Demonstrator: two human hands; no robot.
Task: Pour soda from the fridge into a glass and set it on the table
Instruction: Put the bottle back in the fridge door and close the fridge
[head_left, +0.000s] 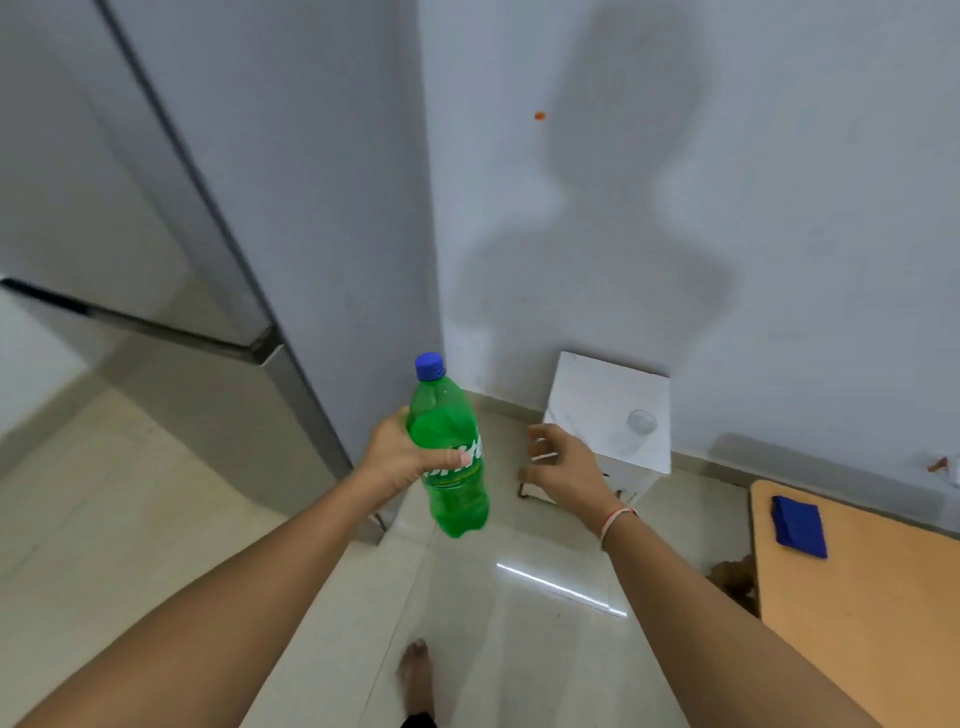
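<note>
Two bare forearms reach forward in the head view, over a pale tiled floor (156, 493). With the white side table (613, 395) against the wall as the landmark: the left hand (400, 457) is well to the left of it and grasps a green soda bottle (452, 457) around the middle, thumb across the label. The bottle is held upright with a slight tilt, its blue cap (429, 366) on and pointing up, and its base hangs above the floor. The right hand (558, 462) is just in front of the table's near left corner, fingers loosely curled and spread, grasping nothing; a thin band (615, 519) circles its wrist.

A clear glass (640, 428) stands upright on the table's top, toward its near right part, apart from both hands.

Left of the table, past the bottle, the grey fridge (208, 208) rises with its doors closed. To the right of the table and nearer the camera, a tan wooden table (857, 597) shows its corner, with a folded blue cloth (798, 526) lying on it. A bare foot (415, 675) shows on the floor well in front of the white table. A person's shadow falls on the wall (779, 156) above it.
</note>
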